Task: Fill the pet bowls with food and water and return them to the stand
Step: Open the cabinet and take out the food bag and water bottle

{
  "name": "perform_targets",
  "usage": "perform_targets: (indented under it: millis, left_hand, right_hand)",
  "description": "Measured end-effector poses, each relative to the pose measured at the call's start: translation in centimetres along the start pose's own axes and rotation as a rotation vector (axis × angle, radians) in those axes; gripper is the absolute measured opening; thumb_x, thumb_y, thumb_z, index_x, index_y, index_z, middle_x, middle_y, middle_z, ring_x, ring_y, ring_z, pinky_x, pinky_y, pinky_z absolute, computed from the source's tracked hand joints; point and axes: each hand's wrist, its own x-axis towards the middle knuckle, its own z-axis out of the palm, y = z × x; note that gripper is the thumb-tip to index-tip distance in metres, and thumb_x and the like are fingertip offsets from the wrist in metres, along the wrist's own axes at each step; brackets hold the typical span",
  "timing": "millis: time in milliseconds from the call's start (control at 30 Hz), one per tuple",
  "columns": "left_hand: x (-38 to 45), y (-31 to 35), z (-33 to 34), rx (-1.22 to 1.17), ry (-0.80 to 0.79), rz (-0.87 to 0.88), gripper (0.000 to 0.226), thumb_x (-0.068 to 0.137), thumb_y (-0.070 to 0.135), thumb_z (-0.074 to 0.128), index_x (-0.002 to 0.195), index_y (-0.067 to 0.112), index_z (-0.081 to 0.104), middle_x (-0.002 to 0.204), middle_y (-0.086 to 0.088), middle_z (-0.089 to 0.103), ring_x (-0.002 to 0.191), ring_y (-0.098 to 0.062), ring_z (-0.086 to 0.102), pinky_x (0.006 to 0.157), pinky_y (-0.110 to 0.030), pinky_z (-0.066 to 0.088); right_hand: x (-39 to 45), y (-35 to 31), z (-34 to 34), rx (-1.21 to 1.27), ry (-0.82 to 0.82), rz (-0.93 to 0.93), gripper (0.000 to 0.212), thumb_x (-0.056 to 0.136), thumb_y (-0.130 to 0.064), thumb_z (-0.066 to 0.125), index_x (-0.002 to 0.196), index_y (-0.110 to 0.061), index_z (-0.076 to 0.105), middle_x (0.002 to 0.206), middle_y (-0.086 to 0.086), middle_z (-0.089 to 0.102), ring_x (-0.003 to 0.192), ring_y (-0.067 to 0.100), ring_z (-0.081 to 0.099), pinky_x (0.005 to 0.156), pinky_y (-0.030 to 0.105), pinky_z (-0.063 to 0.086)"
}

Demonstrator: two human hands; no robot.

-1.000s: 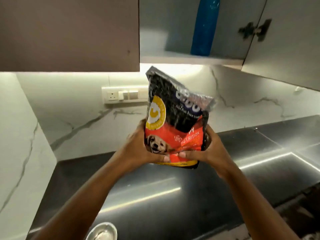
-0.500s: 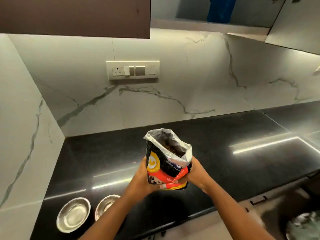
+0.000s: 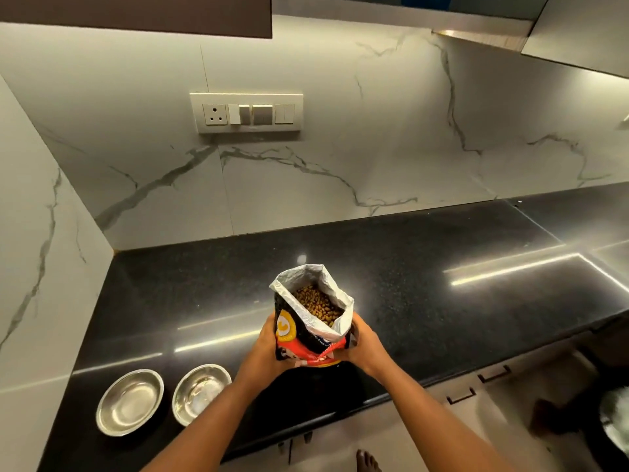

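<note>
An open bag of dog food (image 3: pixel 306 328), black, red and yellow with a silver lining, stands upright over the black counter (image 3: pixel 425 267). Brown kibble shows in its mouth. My left hand (image 3: pixel 263 349) grips its left side and my right hand (image 3: pixel 362 345) grips its right side. Two empty steel bowls sit side by side near the counter's front left: one (image 3: pixel 130 401) further left, the other (image 3: pixel 201 393) just left of my left forearm.
A marble backsplash with a socket and switch plate (image 3: pixel 246 112) rises behind the counter. A marble side wall (image 3: pixel 41 267) closes the left end. Upper cabinets (image 3: pixel 136 11) hang overhead. Drawer handles (image 3: pixel 493 373) and my bare foot (image 3: pixel 366 461) show below the counter edge.
The bag has come down from in front of the upper cabinet to just above the counter, still held in both hands. My view has tilted down, so both bowls now show.
</note>
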Motion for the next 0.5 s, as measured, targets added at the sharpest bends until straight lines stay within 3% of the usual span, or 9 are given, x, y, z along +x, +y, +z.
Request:
perform_targets:
  millis: [133, 233, 267, 367, 433, 500]
  left_hand:
    - [0.2, 0.0, -0.3, 0.052, -0.045, 0.029, 0.117, 0.057, 0.024, 0.09, 0.152, 0.018, 0.021, 0.146, 0.002, 0.046, 0.135, -0.008, 0.049, 0.108, -0.03, 0.048]
    - [0.9, 0.6, -2.2, 0.147, -0.131, 0.008, 0.107, 0.063, 0.005, 0.088, 0.147, 0.026, 0.024, 0.144, 0.004, 0.046, 0.136, -0.011, 0.046, 0.104, -0.01, 0.04]
    - [1.0, 0.9, -3.3, 0.174, -0.15, -0.014, 0.104, 0.067, 0.003, 0.086, 0.148, 0.026, 0.024, 0.145, 0.003, 0.046, 0.136, -0.013, 0.044, 0.105, -0.011, 0.038]
    - [1.5, 3.2, -6.7, 0.209, -0.157, -0.098, 0.077, 0.079, 0.005, 0.08, 0.144, 0.02, 0.042, 0.135, -0.002, 0.055, 0.13, -0.022, 0.052, 0.108, -0.036, 0.046]
    - [2.4, 6.5, -8.8, 0.218, -0.017, -0.025, 0.046, 0.085, 0.004, 0.073, 0.127, 0.018, 0.062, 0.118, -0.003, 0.07, 0.113, -0.02, 0.067, 0.101, -0.042, 0.054]
    - [3.7, 11.2, -10.2, 0.196, 0.191, 0.072, 0.028, 0.09, 0.01, 0.07, 0.116, 0.019, 0.069, 0.102, -0.001, 0.076, 0.096, -0.014, 0.072, 0.093, -0.037, 0.058]
  right_hand:
    - [-1.0, -0.3, -0.4, -0.049, -0.031, -0.006, 0.103, 0.065, -0.008, 0.092, 0.149, -0.033, 0.04, 0.138, -0.015, 0.06, 0.122, -0.005, 0.056, 0.095, 0.011, 0.049]
    - [-0.8, -0.9, -2.0, -0.118, 0.017, 0.01, 0.092, 0.067, 0.0, 0.088, 0.144, -0.031, 0.049, 0.134, -0.002, 0.063, 0.121, 0.007, 0.06, 0.087, 0.01, 0.05]
    - [-0.7, -1.3, -2.7, -0.143, 0.049, 0.012, 0.086, 0.069, 0.005, 0.084, 0.142, -0.029, 0.053, 0.131, 0.002, 0.064, 0.12, 0.013, 0.061, 0.084, 0.012, 0.05]
    - [-0.4, -3.7, -5.2, -0.174, 0.16, -0.012, 0.069, 0.074, 0.008, 0.077, 0.131, -0.028, 0.062, 0.123, 0.005, 0.067, 0.113, 0.019, 0.065, 0.079, 0.016, 0.051]
    - [0.0, -6.4, -6.8, -0.155, 0.24, -0.072, 0.056, 0.078, 0.002, 0.079, 0.127, -0.023, 0.066, 0.115, 0.003, 0.071, 0.105, 0.016, 0.069, 0.081, 0.011, 0.05]
    - [0.5, -10.0, -8.4, -0.11, 0.316, -0.151, 0.045, 0.082, -0.005, 0.079, 0.122, -0.02, 0.068, 0.108, 0.0, 0.073, 0.098, 0.011, 0.071, 0.081, 0.011, 0.052]
